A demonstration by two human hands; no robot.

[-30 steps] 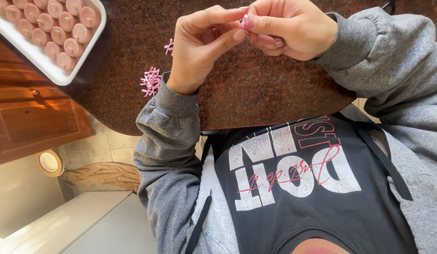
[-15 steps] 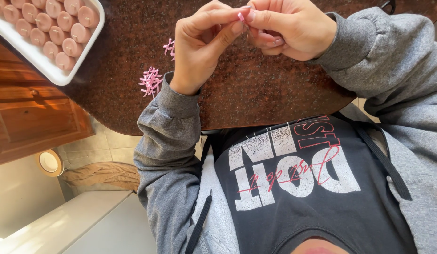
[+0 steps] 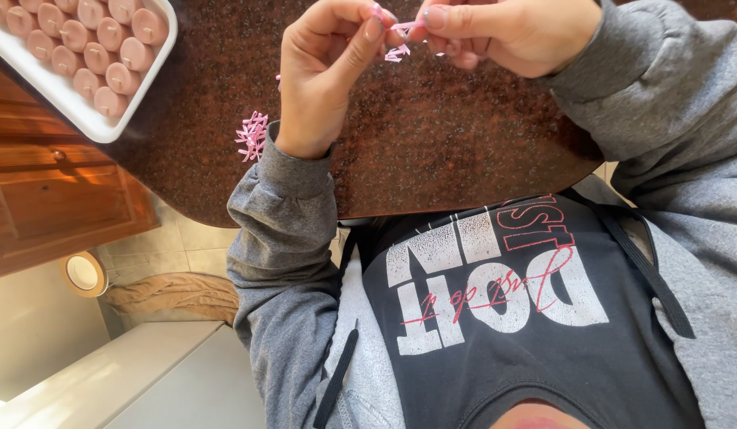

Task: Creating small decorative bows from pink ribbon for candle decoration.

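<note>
Nearest my lens I see a dark printed apron front over grey sweatshirt sleeves, the view turned so the body fills the lower frame. Beyond it, both hands meet above a speckled reddish-brown counter. In this inverted view I take the hand on the picture's left for the left hand: its fingers are curled, thumb and forefinger pressed closed on a small pink strip. The right hand is likewise nearly closed, pinching the same strip from the other side; the strip is held in the air between the fingertips, above the counter. Just beside the left wrist a small heap of pink scraps lies on the counter. Farther off, at the counter's corner, a white tray holds rows of round pink candles.
</note>
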